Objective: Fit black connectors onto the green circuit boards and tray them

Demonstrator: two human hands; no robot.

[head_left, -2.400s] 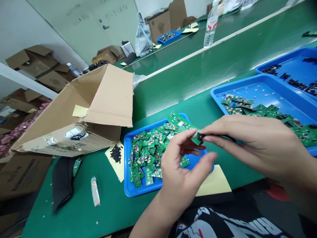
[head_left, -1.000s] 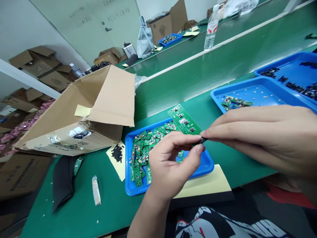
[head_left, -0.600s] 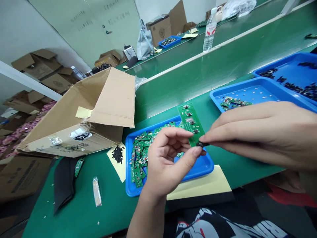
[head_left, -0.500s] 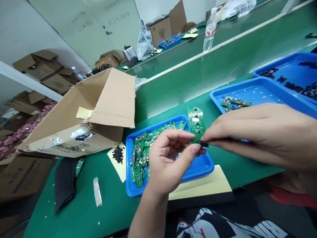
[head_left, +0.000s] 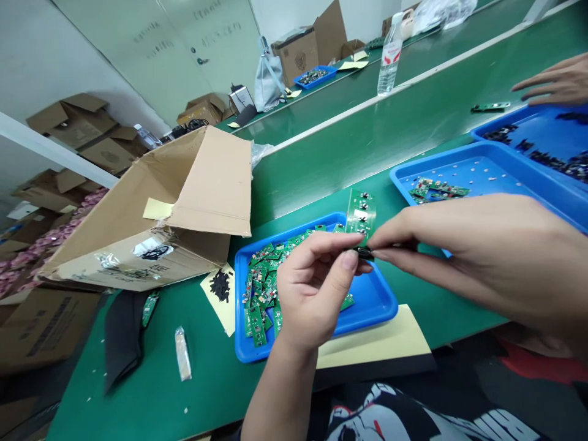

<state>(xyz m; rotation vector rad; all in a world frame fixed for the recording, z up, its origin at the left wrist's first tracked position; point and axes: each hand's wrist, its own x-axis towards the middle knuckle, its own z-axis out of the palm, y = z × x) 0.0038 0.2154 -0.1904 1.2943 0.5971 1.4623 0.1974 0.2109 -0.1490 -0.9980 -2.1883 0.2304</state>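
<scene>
Holding a green circuit board (head_left: 361,214) above the right end of a blue tray (head_left: 374,300), with the left hand (head_left: 307,300) half curled and its thumb and forefinger closed on the board's lower end. Pinching a small black part (head_left: 364,252) at that same end between thumb and forefinger of the right hand (head_left: 478,257), too closely covered to tell whether fixed to the board. Working beside a jumble of green boards (head_left: 260,285), heaped toward the left side of the tray. Surrounded on the green tabletop (head_left: 211,380) by yellow paper (head_left: 390,334) at the tray's near edge, a second yellow sheet (head_left: 226,315) bearing loose black pieces (head_left: 220,286), a slim wrapped packet (head_left: 182,355) and a folded black sheet (head_left: 122,343). Flanked at left by an open cardboard box (head_left: 215,177) and at right by another blue tray (head_left: 496,162) with more green boards (head_left: 438,188) inside. Joined at far right by a co-worker's hand (head_left: 560,82) with fingers extended, just beside a third blue tray (head_left: 546,131) of black parts (head_left: 579,162) and near a lone green board (head_left: 490,107).
</scene>
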